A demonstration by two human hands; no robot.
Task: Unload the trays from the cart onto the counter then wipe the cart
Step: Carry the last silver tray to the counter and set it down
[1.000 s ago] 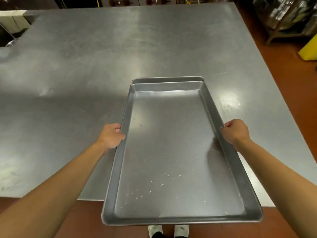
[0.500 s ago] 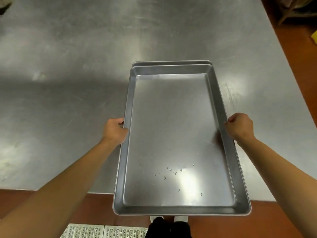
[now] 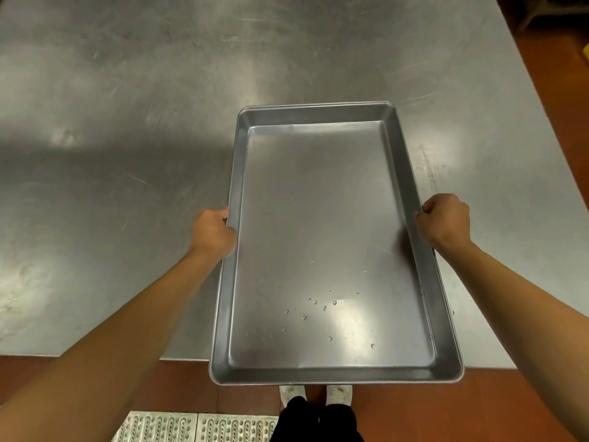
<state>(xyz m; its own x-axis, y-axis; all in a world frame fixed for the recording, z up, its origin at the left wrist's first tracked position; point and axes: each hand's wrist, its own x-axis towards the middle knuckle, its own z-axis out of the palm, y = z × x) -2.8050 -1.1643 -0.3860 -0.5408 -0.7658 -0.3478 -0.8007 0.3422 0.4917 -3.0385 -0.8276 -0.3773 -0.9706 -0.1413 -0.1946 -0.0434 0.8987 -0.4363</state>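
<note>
A large metal sheet tray [image 3: 331, 218] with a few water drops on its bottom hangs lengthwise over the steel counter [image 3: 127, 138], its near end past the counter's front edge. My left hand [image 3: 212, 231] grips the tray's left rim and my right hand [image 3: 446, 223] grips the right rim, both about midway along. A second tray seen under it earlier is now hidden by the top one. The cart is out of view.
Red-brown floor [image 3: 478, 406] lies along the counter's front and right side. A perforated metal floor grate [image 3: 197, 427] sits at the bottom left, beside my shoes [image 3: 339, 393]. A yellow object [image 3: 585, 52] shows at the right edge.
The view has tilted down and the tray stack sits lower and closer over the counter. The far edge of the lower tray no longer shows. Both hands keep their grip.
</note>
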